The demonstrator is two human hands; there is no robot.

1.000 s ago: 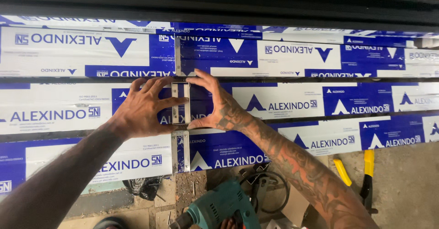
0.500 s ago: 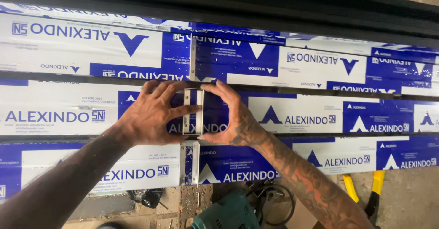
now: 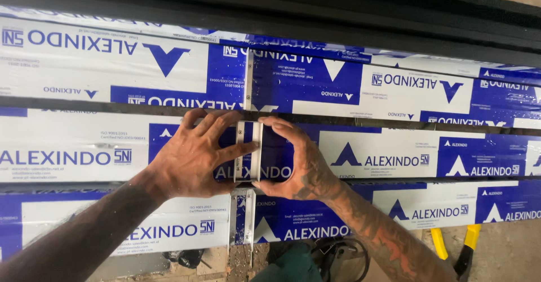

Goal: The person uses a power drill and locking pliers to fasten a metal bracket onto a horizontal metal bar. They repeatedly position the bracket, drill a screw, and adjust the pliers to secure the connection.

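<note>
A short silver metal bracket [image 3: 248, 151] stands across the middle of three long metal profiles wrapped in blue and white film [image 3: 389, 157]. My left hand [image 3: 194, 155] presses on the bracket's left side, thumb along its edge, fingers spread over the film. My right hand [image 3: 296, 161] grips its right side, fingers curled around top and bottom. A second silver bracket [image 3: 243, 214] sits on the nearest profile [image 3: 169, 234] just below. Another joint [image 3: 248, 79] shows on the farthest profile [image 3: 101, 62].
A dark metal frame [image 3: 282, 11] runs along the far side. Below the profiles lie a green power drill [image 3: 293, 265] with a black cable [image 3: 344, 256], and yellow-handled pliers [image 3: 453, 248] on the concrete floor at lower right.
The view has shifted closer and slightly left. Both hands stay on the silver bracket, fingers closing a little tighter on it.
</note>
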